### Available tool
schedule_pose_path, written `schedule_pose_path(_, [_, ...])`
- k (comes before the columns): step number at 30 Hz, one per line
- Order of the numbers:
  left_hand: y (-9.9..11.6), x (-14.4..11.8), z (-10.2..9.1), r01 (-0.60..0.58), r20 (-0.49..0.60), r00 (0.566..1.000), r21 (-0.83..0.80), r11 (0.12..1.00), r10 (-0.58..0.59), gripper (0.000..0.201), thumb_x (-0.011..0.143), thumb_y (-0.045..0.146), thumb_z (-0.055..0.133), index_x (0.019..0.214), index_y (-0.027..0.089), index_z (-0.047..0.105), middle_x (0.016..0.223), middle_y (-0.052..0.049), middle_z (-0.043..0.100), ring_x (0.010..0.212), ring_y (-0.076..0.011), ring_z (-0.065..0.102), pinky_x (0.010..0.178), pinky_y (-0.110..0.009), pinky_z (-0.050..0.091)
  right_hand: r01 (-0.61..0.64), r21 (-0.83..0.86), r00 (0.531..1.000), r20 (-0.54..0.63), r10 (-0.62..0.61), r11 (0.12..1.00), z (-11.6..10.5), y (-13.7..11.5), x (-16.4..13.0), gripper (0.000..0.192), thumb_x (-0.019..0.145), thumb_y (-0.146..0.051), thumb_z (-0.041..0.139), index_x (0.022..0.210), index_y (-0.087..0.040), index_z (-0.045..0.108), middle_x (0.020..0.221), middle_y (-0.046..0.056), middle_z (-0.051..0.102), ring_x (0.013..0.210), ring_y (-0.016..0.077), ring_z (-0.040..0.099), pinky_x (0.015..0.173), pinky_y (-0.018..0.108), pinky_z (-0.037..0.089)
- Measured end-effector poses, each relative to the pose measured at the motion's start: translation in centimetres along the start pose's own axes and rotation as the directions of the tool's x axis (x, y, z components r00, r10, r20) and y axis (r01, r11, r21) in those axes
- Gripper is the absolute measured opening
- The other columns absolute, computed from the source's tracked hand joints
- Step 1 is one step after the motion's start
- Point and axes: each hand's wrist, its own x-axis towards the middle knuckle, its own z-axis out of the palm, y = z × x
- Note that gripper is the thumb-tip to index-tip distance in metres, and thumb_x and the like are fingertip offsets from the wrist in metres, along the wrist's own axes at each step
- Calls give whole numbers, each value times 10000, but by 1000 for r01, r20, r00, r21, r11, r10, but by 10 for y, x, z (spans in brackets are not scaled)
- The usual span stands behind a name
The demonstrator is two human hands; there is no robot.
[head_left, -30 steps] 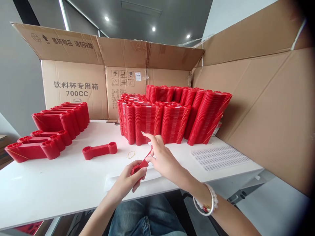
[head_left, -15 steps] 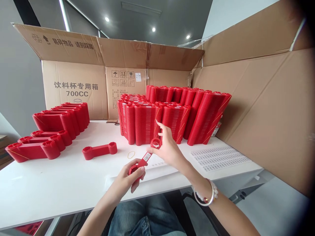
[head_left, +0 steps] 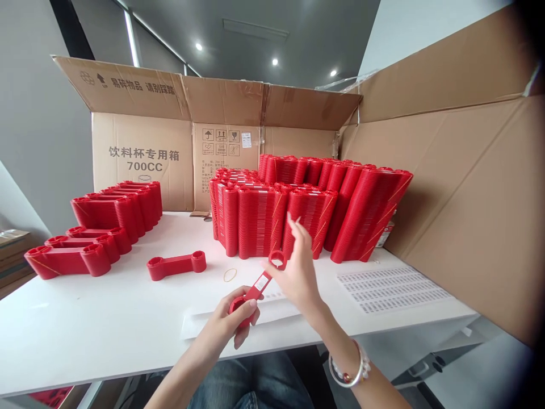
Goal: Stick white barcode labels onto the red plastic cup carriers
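My left hand [head_left: 232, 318] is closed around the near ring of a red plastic two-ring piece [head_left: 255, 291], its thumb lying on top. A white barcode label sits on the flat bar between the rings. Slanting up and away, the piece's far ring reaches my right hand [head_left: 301, 278]. That hand is open, fingers stretched upward, with the thumb by the far ring; whether it touches cannot be told. Beneath both hands lies a white sheet [head_left: 200, 322] with a few labels. A short stack of like red pieces [head_left: 176, 266] lies left of my hands.
Tall banded stacks of red pieces [head_left: 261, 221] stand behind my hands. More stacks [head_left: 68, 261] line the table's left side. A loose rubber band [head_left: 225, 279] lies near the middle. At right is a label sheet [head_left: 394, 289]. Cardboard walls [head_left: 438, 187] enclose the back and right.
My right hand has lifted its fingers and opened beside the far ring, where it had been pinching near the label. The left hand keeps its hold. The whole view has shifted slightly.
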Motion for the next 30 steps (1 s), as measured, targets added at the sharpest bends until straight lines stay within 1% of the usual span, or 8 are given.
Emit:
schedule_pose_path(2, [1, 1, 1, 4, -28, 1000, 35, 999, -3, 305, 876, 465, 558, 912, 162, 541, 667, 53, 490, 389, -21, 305, 429, -215, 208, 29, 12, 994, -104, -27, 1000, -3, 8, 4, 858, 770, -266, 733, 1472, -249, 241, 1537, 163, 303, 1440, 321, 310, 1140, 577, 331])
schedule_pose_path(7, [6, 0, -1, 39, -181, 983, 179, 983, -6, 220, 824, 376, 571, 918, 177, 557, 628, 55, 464, 438, -59, 321, 435, -215, 235, 10, 130, 993, -120, 6, 991, -11, 18, 7, 792, 777, -319, 727, 1443, -280, 300, 1519, 136, 346, 1320, 309, 482, 1092, 560, 404])
schedule_pose_path(11, [11, -3, -6, 6, -261, 960, 387, 922, 103, 167, 833, 304, 570, 945, 182, 592, 655, 42, 464, 554, -95, 354, 520, -222, 299, 12, 125, 986, -165, 9, 992, -19, 15, 7, 731, 775, -276, 720, 1405, -272, 350, 1457, 125, 424, 1275, 296, 517, 1076, 546, 422])
schedule_pose_path(16, [7, -4, -6, -9, -224, 965, 501, 865, 139, 196, 866, 346, 561, 981, 195, 612, 696, 27, 499, 631, -134, 408, 601, -246, 370, 202, -18, 916, -351, -196, 979, -21, -4, 9, 698, 788, -264, 739, 1377, -263, 365, 1365, 119, 460, 1291, 307, 480, 1083, 541, 422])
schedule_pose_path(19, [0, -3, -2, -23, -198, 969, 523, 852, 148, 185, 837, 327, 589, 954, 188, 625, 732, 6, 552, 670, -155, 460, 629, -260, 395, 284, -101, 883, -361, -301, 954, -13, -28, 12, 753, 793, -315, 757, 1399, -274, 313, 1364, 135, 442, 1310, 329, 449, 1110, 565, 381])
schedule_pose_path(25, [3, -4, 2, 18, -233, 970, 372, 928, 75, 163, 777, 324, 611, 765, 186, 526, 604, 53, 449, 507, -91, 345, 488, -235, 293, 391, 158, 918, 7, -396, 907, -13, -67, 20, 604, 884, -304, 633, 1395, -308, 311, 1401, 84, 499, 1350, 281, 449, 1148, 510, 361])
schedule_pose_path(28, [11, -3, -1, 36, -195, 981, 185, 982, 1, 291, 772, 429, 591, 893, 172, 529, 616, 58, 491, 404, -52, 299, 421, -224, 226, 163, 295, 961, 168, -219, 942, -27, -64, 22, 523, 901, -238, 578, 1369, -287, 348, 1059, 26, 692, 1125, 227, 623, 1073, 471, 439])
schedule_pose_path(30, [12, -3, -4, 19, -167, 986, 103, 995, -2, 348, 768, 463, 586, 924, 157, 531, 612, 63, 497, 358, -31, 278, 402, -218, 193, -29, 287, 940, 333, -71, 958, -33, -57, 23, 565, 871, -213, 598, 1370, -286, 345, 857, -25, 708, 978, 209, 673, 987, 437, 497])
